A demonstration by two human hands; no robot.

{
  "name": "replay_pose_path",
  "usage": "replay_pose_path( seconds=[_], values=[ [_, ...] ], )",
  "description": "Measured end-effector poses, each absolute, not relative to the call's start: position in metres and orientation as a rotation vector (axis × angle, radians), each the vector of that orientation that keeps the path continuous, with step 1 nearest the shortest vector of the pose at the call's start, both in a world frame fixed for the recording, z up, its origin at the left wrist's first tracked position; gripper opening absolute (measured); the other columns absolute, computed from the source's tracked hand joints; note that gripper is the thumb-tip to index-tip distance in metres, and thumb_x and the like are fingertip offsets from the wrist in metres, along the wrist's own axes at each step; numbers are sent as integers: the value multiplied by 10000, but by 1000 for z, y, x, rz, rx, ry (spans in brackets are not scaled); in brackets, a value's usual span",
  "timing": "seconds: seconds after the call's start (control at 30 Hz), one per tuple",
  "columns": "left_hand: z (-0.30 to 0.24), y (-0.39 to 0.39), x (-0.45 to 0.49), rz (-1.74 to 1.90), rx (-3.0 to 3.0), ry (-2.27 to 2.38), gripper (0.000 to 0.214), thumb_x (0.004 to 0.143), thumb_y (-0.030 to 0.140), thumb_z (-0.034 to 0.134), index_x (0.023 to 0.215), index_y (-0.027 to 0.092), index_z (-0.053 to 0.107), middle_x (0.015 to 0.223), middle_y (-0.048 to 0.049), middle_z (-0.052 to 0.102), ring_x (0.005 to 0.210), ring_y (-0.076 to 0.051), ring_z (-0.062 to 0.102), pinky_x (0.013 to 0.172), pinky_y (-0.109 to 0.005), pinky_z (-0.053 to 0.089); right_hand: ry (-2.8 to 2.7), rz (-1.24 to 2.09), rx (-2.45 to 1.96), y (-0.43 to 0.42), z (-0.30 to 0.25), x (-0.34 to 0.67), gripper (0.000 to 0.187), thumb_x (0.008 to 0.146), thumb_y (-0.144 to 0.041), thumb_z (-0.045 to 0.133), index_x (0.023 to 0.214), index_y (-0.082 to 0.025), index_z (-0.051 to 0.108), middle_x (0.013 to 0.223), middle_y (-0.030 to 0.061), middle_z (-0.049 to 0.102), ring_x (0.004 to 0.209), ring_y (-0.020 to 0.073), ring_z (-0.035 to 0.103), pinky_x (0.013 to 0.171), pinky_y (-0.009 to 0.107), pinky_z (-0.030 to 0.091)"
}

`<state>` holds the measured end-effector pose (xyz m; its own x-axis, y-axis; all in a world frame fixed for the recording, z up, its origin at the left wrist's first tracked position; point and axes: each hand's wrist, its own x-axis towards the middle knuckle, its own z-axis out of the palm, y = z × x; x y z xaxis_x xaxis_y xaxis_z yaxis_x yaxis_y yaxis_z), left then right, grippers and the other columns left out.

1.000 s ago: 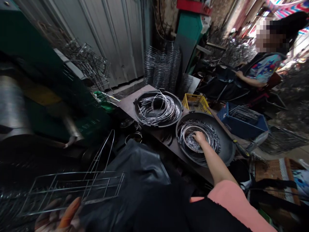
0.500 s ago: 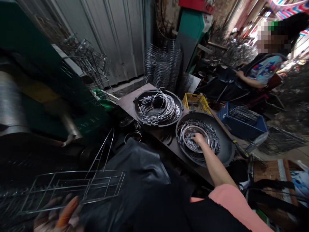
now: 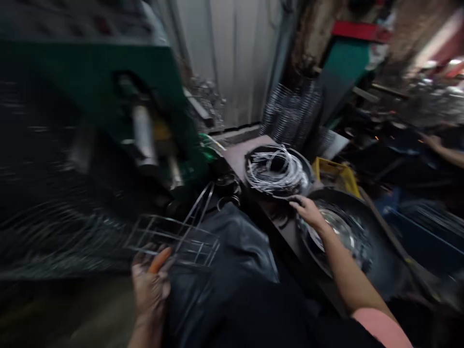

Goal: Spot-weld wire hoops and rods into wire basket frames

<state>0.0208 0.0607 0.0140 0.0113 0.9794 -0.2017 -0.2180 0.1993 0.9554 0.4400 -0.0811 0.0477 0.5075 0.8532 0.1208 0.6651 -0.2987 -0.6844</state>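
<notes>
My left hand (image 3: 152, 278), with an orange cover on one digit, is closed on a wire rack (image 3: 177, 241) of thin welded metal rods. The rack lies over the dark apron (image 3: 232, 256) on my lap, its bent wire loop sticking up. My right hand (image 3: 306, 210) is above the gap between two dark pans, its fingers pinched together; what they hold, if anything, is blurred. Below its wrist sits a round metal bowl (image 3: 339, 229) in the right pan (image 3: 384, 261), ringed by short wire pieces. Bent wire lengths (image 3: 277, 169) fill the left pan.
A green machine (image 3: 155, 72) with a metal shaft stands at the left. Stacked wire coils (image 3: 292, 113) lean at the back. A yellow crate (image 3: 335, 171) and a blue bin (image 3: 424, 232) lie beyond the pans. Another person's arm (image 3: 444, 150) shows at far right.
My right hand has come up out of the metal bowl and moved left toward the other pan. The view has swung left, and my left hand with the rack shows higher in it.
</notes>
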Motion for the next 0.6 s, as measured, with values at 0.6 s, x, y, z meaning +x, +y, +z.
replay_pose_path(
  seconds=[0.6],
  values=[
    [12, 56, 12, 1423, 455, 1058, 450, 581, 299, 690, 995, 264, 517, 1013, -20, 509, 954, -189, 528, 679, -288, 469, -1252, 1184, -1480, 119, 44, 254, 271, 668, -432, 598, 665, -161, 583, 534, -25, 527, 466, 99, 456, 472, 228, 333]
  ],
)
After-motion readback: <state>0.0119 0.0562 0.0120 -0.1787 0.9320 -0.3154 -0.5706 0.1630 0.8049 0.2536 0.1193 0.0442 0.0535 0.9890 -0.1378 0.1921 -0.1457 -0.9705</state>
